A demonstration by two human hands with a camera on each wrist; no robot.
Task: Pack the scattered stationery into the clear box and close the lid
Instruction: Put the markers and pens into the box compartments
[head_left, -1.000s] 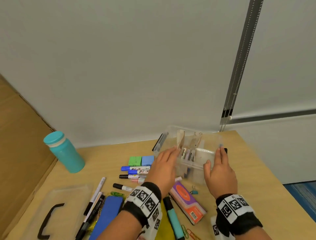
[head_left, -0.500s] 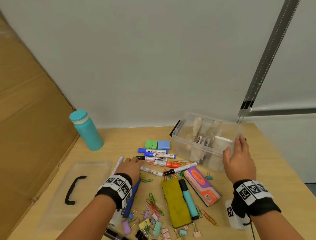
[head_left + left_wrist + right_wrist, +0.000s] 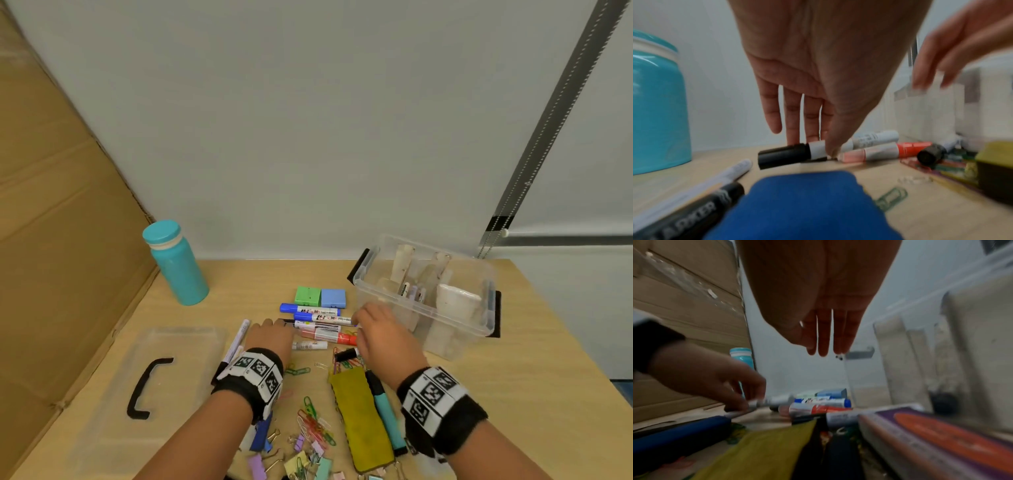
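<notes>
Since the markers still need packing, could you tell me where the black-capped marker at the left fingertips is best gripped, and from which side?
Probably across the white barrel just beside the cap of the black-capped marker, coming from above. It lies flat on the table, the red marker close alongside, so only the top is free. The left hand already touches it there; the right hand hovers open.

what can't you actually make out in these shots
- Left hand on the black-capped marker: touching or pinching is unclear; head view hides the fingertips, the left wrist view is blurred.
- Right hand fingertips: motion-blurred.
- Clear box contents: hazy through the wall.
- Binder clips: cut off by the bottom edge.
</notes>
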